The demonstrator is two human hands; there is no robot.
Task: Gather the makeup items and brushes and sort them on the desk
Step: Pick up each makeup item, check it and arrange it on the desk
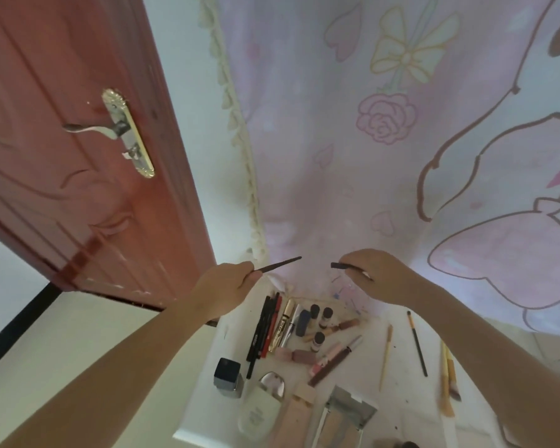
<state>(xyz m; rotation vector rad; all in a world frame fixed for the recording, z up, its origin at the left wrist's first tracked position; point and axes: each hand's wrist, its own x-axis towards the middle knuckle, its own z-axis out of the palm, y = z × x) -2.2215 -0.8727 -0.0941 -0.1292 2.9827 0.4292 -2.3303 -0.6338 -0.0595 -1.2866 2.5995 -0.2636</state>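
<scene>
My left hand (223, 286) pinches a thin dark pencil (278, 264) that points up and right. My right hand (379, 273) pinches a short dark cap (340, 265), held a little apart from the pencil's tip. Both are raised above the white desk (398, 412). Below them lie a row of dark and red pencils (262, 328), a gold mascara tube (283, 321), small dark-capped bottles (320, 313), pink lip tubes (328, 354) and several brushes (417, 344) to the right.
A red-brown door (78, 156) with a metal handle (110, 130) stands at the left. A pink cartoon-print curtain (385, 124) hangs behind the desk. A dark square bottle (228, 376), a white compact (259, 412) and flat palettes (346, 415) lie near the front edge.
</scene>
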